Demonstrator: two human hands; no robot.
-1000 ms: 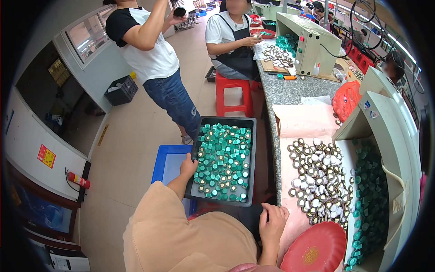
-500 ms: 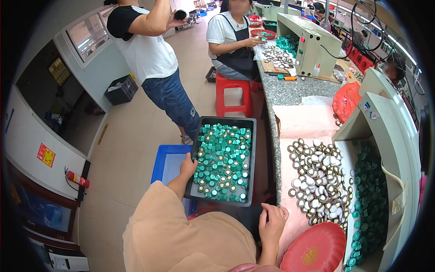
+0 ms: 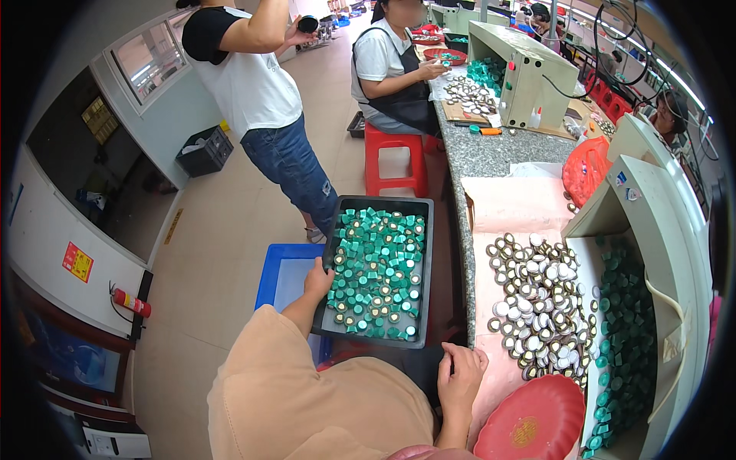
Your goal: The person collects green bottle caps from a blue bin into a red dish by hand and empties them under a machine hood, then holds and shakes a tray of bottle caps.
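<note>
The left hand [image 3: 317, 280] grips the left rim of a black tray [image 3: 420, 211] filled with green caps [image 3: 376, 268], held beside the counter [image 3: 491, 157]; the right hand [image 3: 458, 374] rests at the counter edge, fingers loosely curled and empty; a heap of silvery discs [image 3: 537, 295] lies unsorted on the counter, so much work seemingly remains.

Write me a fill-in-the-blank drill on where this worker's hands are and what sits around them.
1. The left hand grips the left edge of a black tray full of ____ caps.
2. The right hand rests at the edge of the counter, beside a pile of ____ round caps.
3. Near the right hand lies a round ____ plate.
4. Under the tray sits a ____ crate.

Missing words: green; silver; red; blue
</note>
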